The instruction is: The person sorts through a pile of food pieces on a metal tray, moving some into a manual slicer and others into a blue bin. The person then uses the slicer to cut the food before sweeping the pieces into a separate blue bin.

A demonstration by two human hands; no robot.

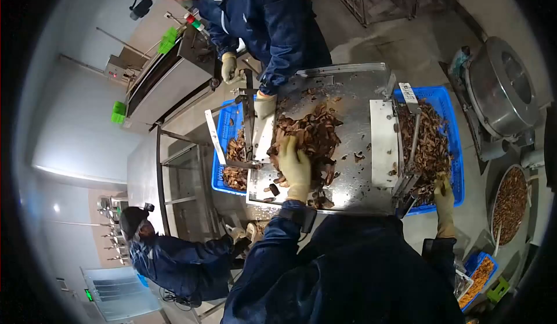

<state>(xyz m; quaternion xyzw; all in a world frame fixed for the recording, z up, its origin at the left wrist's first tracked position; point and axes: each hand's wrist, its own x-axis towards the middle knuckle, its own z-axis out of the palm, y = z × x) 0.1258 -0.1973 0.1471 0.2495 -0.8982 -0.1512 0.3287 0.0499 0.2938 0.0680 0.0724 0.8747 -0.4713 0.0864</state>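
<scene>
My left hand, in a pale glove, lies with fingers stretched out over a heap of dark brown slices on the metal table. The kind of slices cannot be told. In a matching glove, my right hand is at the near right part of a blue basket filled with similar brown pieces. Its fingers look curled in among the pieces; whatever they hold is hidden. A white board stands between the tabletop and that basket.
Across the table a co-worker rests a gloved hand by the table's left edge. Another blue basket of slices sits there. A second person works at lower left. At right are a steel drum and a round tray.
</scene>
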